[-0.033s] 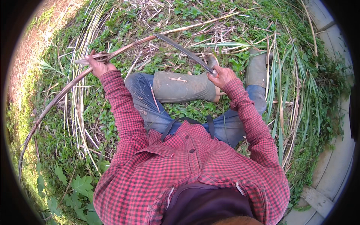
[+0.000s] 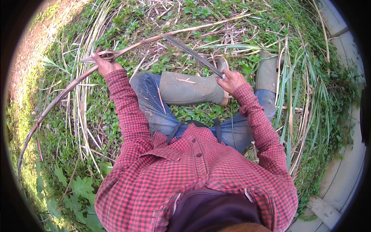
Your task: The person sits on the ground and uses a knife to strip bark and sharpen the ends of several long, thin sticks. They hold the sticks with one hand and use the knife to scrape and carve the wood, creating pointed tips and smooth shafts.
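Person seated on weedy green grass ground point(image 2: 201, 112), legs out front, red-and-black checked shirt filling the lower frame. Landmark: the olive-green rubber boot point(image 2: 189, 89) lying crosswise in the middle, on the leg in blue jeans point(image 2: 150, 104). A second olive boot point(image 2: 267, 73) stands to the right of the first one, partly behind long green blades. The long dry brown cane stalk point(image 2: 62, 100) arcs from far left of the crosswise boot, up past its upper left, and runs on above it toward the upper right; its lower end trails off near the left rim. Bundle of pale dry reed stems point(image 2: 83, 96) lies on the grass left of the boot, under the stalk. Curved dark metal blade point(image 2: 191, 52) slants above the boot, tip touching or just at the stalk, cannot tell which. Left hand point(image 2: 103, 63), upper left of the boot, grip clenched around the stalk. Right hand point(image 2: 231, 80), just at the boot's right end, grip clenched on the blade's handle. Pale concrete edge at far right.
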A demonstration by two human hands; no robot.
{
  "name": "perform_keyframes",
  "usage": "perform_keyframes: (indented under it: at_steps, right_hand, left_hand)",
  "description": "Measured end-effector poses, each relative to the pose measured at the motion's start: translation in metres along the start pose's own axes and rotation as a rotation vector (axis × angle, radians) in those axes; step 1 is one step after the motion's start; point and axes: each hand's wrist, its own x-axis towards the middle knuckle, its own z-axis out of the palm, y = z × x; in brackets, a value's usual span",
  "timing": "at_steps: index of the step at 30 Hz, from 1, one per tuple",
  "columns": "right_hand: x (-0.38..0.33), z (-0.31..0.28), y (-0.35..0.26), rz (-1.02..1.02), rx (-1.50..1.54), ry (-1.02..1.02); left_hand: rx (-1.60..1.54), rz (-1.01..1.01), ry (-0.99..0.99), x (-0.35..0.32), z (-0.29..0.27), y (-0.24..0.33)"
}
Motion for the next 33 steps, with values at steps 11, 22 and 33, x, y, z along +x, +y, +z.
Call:
perform_keyframes:
  at_steps: [11,22,33]
  right_hand:
    - [-0.005,-0.006,-0.047,-0.255,-0.036,-0.133]
    - [0.005,0.044,-0.136,-0.383,0.045,-0.155]
    - [0.039,0.072,-0.128,-0.150,-0.015,-0.081]
  left_hand:
    - [-0.094,-0.054,0.025,0.000,-0.070,0.020]
    - [0.009,0.375,0.283,0.029,-0.132,0.126]
    - [-0.229,0.328,0.027,0.026,-0.079,0.146]
